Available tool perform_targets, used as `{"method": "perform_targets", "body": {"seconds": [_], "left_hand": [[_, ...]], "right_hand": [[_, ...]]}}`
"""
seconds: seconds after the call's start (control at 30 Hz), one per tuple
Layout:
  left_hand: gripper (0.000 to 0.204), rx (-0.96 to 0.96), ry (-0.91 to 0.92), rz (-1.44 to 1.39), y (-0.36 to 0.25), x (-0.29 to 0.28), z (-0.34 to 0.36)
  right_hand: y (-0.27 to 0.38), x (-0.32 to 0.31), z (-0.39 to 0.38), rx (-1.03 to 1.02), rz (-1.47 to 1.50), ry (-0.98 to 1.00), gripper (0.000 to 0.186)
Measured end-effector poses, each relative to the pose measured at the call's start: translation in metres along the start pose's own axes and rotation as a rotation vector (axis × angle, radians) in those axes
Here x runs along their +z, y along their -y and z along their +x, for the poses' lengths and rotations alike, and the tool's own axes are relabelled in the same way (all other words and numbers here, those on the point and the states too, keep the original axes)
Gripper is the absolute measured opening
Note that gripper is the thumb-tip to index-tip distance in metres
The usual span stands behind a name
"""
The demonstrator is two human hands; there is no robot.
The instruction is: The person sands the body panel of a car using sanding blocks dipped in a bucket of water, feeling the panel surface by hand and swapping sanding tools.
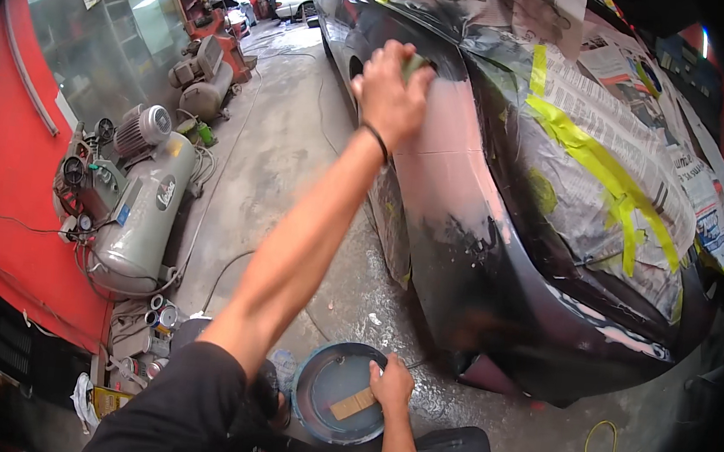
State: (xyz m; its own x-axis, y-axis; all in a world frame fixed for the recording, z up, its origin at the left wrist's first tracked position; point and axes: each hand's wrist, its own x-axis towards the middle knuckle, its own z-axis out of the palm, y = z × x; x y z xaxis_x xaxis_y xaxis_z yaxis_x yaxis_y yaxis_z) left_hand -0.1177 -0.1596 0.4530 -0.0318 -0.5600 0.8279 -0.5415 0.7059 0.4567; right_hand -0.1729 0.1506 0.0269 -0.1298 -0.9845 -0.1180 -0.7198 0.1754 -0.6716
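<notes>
While the left hand (395, 90) clasped a green pad (414, 67), probably light, soft and slippery, best held across its back, the right hand (394, 384) gripped the basin (301, 386) by its rim.

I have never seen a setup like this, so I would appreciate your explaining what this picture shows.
There is no machine doing the work, just a person's two bare hands. The single picture comes from a camera on their head looking down; its wide lens bends straight edges. The left hand reaches to a dark car body with a pale pink patch, and appears to hold a small greenish object, mostly hidden. The right hand is at the rim of a round dark basin; a tan rectangular block lies inside, though whether that hand touches it is unclear. Printed newspaper and bright yellow tape cover part of the car.
</notes>
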Motion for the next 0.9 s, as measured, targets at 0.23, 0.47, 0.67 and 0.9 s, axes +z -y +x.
{"method": "perform_targets", "body": {"seconds": [0.23,0.47,0.67,0.9], "left_hand": [[0.05,0.303,0.0,0.03,-0.044,0.005,-0.118],[0.043,0.393,-0.027,-0.09,-0.009,0.004,-0.083],[0.043,0.488,0.053,-0.05,-0.014,-0.002,-0.02],[0.039,0.515,0.016,0.036,-0.018,0.001,-0.011]], "right_hand": [[-0.017,-0.003,-0.001,0.012,-0.003,-0.035,0.047],[-0.009,-0.006,-0.004,0.04,0.001,-0.019,0.046],[-0.004,-0.005,-0.002,0.014,0.024,-0.051,0.047],[-0.009,0.004,-0.004,-0.012,-0.004,-0.073,0.045]]}}
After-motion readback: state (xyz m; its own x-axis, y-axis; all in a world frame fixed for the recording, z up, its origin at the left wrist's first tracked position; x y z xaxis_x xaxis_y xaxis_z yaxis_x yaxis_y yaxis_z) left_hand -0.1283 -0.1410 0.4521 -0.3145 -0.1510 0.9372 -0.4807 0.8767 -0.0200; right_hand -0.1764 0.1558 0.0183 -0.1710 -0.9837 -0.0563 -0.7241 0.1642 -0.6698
